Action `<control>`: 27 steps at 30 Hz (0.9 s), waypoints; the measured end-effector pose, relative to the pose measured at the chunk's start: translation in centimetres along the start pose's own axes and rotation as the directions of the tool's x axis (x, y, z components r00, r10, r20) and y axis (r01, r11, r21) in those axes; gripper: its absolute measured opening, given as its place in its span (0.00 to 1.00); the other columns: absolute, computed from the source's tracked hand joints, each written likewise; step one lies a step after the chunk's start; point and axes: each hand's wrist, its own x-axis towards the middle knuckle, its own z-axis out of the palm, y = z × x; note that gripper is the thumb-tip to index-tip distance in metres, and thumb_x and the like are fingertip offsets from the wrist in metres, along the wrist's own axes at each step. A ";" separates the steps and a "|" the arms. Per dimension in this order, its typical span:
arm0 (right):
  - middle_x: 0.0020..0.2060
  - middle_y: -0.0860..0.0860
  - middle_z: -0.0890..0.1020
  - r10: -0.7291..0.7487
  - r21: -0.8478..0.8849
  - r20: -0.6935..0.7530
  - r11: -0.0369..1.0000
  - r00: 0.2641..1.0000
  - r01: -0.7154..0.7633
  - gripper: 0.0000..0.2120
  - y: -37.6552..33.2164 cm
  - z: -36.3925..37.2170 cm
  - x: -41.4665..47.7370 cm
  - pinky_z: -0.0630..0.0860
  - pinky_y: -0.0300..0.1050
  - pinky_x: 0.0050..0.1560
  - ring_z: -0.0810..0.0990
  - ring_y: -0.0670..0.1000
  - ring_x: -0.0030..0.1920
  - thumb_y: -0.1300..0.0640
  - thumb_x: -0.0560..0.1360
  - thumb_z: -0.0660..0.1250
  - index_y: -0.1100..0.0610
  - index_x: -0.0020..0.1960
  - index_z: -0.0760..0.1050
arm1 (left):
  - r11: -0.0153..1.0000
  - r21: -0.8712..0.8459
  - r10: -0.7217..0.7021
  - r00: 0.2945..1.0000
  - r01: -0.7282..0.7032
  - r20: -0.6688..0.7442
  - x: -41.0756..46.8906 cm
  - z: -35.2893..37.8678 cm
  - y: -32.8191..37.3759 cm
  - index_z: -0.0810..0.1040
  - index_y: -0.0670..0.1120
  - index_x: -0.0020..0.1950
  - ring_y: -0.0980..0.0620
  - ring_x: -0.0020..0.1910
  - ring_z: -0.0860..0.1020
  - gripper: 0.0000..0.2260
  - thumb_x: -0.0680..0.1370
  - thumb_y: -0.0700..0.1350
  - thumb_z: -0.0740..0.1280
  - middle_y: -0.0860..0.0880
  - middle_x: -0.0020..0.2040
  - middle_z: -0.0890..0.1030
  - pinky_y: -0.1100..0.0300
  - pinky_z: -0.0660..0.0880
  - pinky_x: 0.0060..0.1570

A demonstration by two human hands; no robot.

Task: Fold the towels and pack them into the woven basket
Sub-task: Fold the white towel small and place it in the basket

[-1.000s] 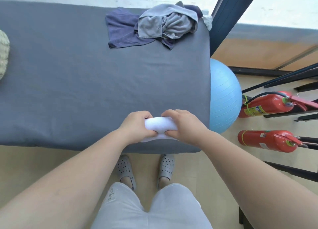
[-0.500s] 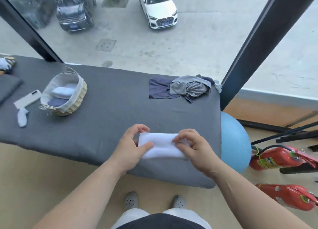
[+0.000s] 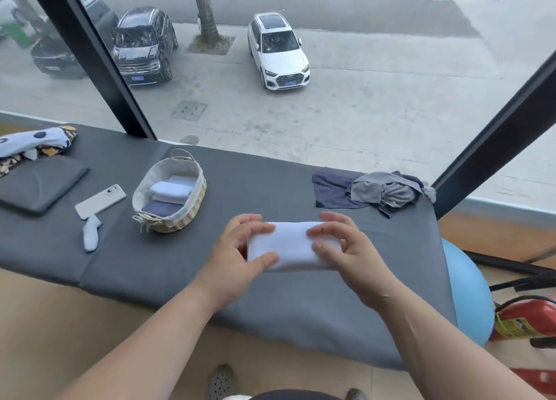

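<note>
Around: a phone (image 3: 100, 201) lies flat just left of the basket, and a small pale sock (image 3: 91, 232) lies just in front of the phone's near end. A flat grey cushion (image 3: 39, 186) sits further left, with a patterned cloth (image 3: 33, 142) bunched behind it.
Unfolded pile: a grey towel (image 3: 382, 192) lies crumpled on a dark blue towel (image 3: 331, 190) at the far right corner of the bench, well apart from the basket.
Beside the bench: a blue ball (image 3: 467, 291) rests against the right end. A red fire extinguisher (image 3: 523, 318) lies on the floor just beyond it.
Surface: a long bench (image 3: 270, 183) padded in dark grey, over a tan floor.
Room: a glass wall with slanting black frames stands behind the bench. A white car (image 3: 278, 50) and a black car (image 3: 143, 44) are parked on the pavement below.
Basket: the woven basket (image 3: 186, 219) has a cloth lining and stands left of the hands and a little further back. It holds a folded white stack (image 3: 170, 190) behind a folded dark blue piece (image 3: 159, 208).
White towel (image 3: 293, 246): folded into a thick oblong, it lies on the bench near the front edge.
Left hand (image 3: 237, 258): grips the towel's left end, thumb on the near side, fingers curled over the far side.
Right hand (image 3: 346, 249): grips the right end the same way.
</note>
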 end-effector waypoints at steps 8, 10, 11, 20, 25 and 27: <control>0.63 0.38 0.76 -0.034 0.038 -0.007 0.999 0.999 0.035 0.14 -2.9 12.4 4.5 0.71 0.31 0.56 0.76 0.42 0.64 0.68 0.79 0.66 0.52 0.51 0.85 | 0.995 0.044 0.086 0.996 -0.087 0.024 1.6 -13.4 -2.1 0.83 0.51 0.58 0.55 0.68 0.74 0.16 0.71 0.42 0.75 0.57 0.66 0.76 0.58 0.72 0.65; 0.63 0.38 0.76 -0.014 0.035 0.006 0.999 1.000 0.014 0.14 -3.0 14.0 5.9 0.71 0.31 0.56 0.76 0.41 0.64 0.67 0.79 0.66 0.50 0.51 0.85 | 0.997 0.052 0.065 0.998 -0.065 0.014 2.2 -15.2 -3.0 0.83 0.52 0.58 0.55 0.66 0.75 0.16 0.70 0.44 0.75 0.55 0.64 0.76 0.58 0.72 0.65; 0.62 0.39 0.76 -0.002 0.036 0.016 0.999 1.000 0.002 0.14 -2.8 14.7 6.6 0.71 0.31 0.56 0.76 0.41 0.63 0.66 0.79 0.66 0.49 0.51 0.85 | 0.997 0.058 0.051 0.999 -0.051 0.013 2.7 -16.0 -3.5 0.83 0.52 0.58 0.55 0.66 0.75 0.16 0.70 0.44 0.75 0.54 0.64 0.76 0.59 0.72 0.65; 0.64 0.39 0.75 0.137 0.110 0.194 0.981 0.971 -0.160 0.11 -1.3 19.8 15.6 0.76 0.36 0.50 0.79 0.42 0.58 0.62 0.76 0.72 0.48 0.53 0.85 | 0.988 0.091 -0.125 0.991 0.128 -0.039 7.7 -22.7 -7.4 0.83 0.53 0.57 0.62 0.64 0.75 0.18 0.72 0.34 0.76 0.57 0.64 0.76 0.62 0.73 0.64; 0.65 0.40 0.73 0.156 0.086 0.206 0.980 0.966 -0.177 0.11 -2.2 23.1 20.5 0.78 0.39 0.51 0.80 0.45 0.57 0.61 0.76 0.73 0.46 0.52 0.85 | 0.982 0.065 -0.172 0.982 0.177 -0.075 10.8 -27.1 -9.1 0.83 0.58 0.56 0.62 0.63 0.76 0.19 0.73 0.36 0.76 0.62 0.65 0.74 0.64 0.74 0.59; 0.65 0.39 0.73 0.165 0.073 0.181 0.981 0.969 -0.181 0.10 -2.3 24.6 22.5 0.79 0.41 0.52 0.81 0.48 0.57 0.62 0.76 0.73 0.47 0.50 0.85 | 0.979 0.034 -0.200 0.978 0.202 -0.057 12.1 -28.9 -10.2 0.83 0.59 0.56 0.61 0.63 0.77 0.19 0.74 0.36 0.74 0.63 0.66 0.73 0.63 0.74 0.58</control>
